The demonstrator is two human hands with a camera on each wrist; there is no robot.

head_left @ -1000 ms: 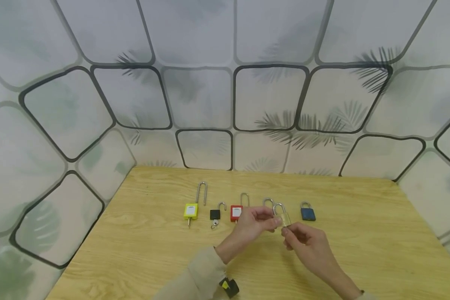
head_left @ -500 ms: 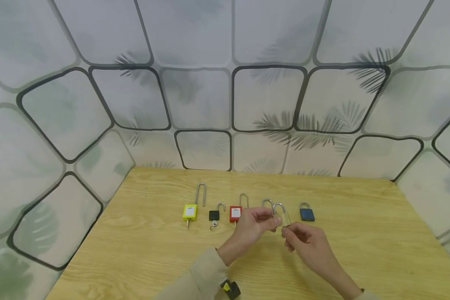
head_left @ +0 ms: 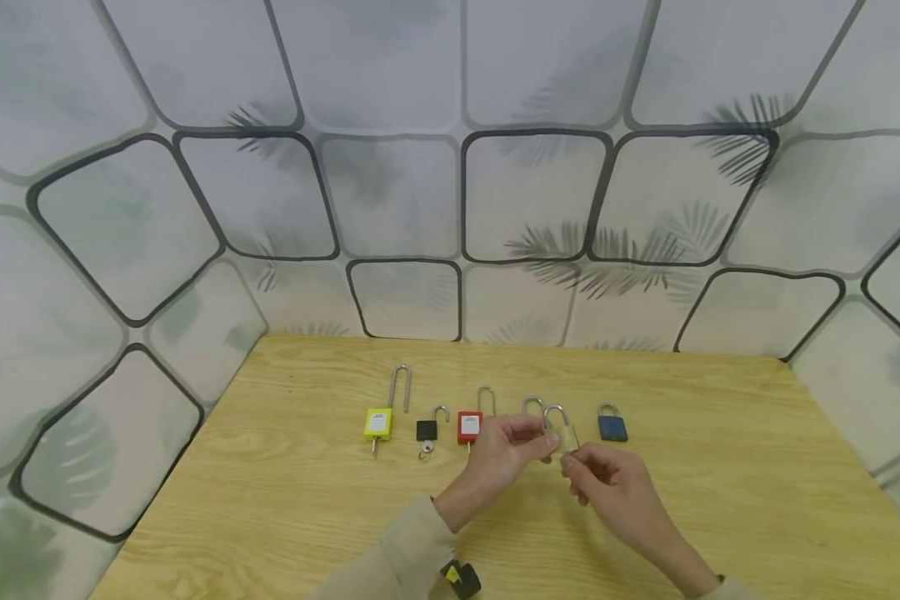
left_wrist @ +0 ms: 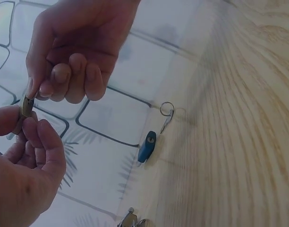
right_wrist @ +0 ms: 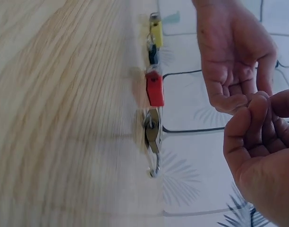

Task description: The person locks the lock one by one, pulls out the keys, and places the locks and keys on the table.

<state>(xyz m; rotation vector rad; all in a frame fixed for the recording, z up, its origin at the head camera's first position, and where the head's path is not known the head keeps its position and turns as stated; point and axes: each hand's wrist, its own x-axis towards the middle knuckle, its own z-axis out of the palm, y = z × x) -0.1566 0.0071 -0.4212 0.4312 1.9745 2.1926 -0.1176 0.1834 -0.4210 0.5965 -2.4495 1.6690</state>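
Both hands meet above the table around a small brass padlock point(head_left: 567, 437), its silver shackle pointing up and away. My left hand point(head_left: 504, 454) pinches the padlock's body between thumb and fingers. At the lock's lower end, the thumb and forefinger of my right hand point(head_left: 617, 492) pinch a thin metal piece, apparently the key point(left_wrist: 35, 95), mostly covered by the fingertips. In the right wrist view the fingers hide the padlock. Just behind the held lock, another padlock point(head_left: 533, 402) shows only its shackle; the right wrist view shows its brass body point(right_wrist: 153, 125) on the table.
Along the table point(head_left: 307, 500) lie a yellow padlock point(head_left: 378, 425) with a long shackle, a black padlock point(head_left: 427, 430) and a red padlock point(head_left: 468, 427), left of the hands. A blue padlock point(head_left: 612, 427) lies to the right. A black-and-yellow object point(head_left: 461, 577) sits by the left sleeve.
The hands keep nearly the same pose on the brass padlock, which tilts very slightly. The head view has shifted a little, moving the table things slightly left.
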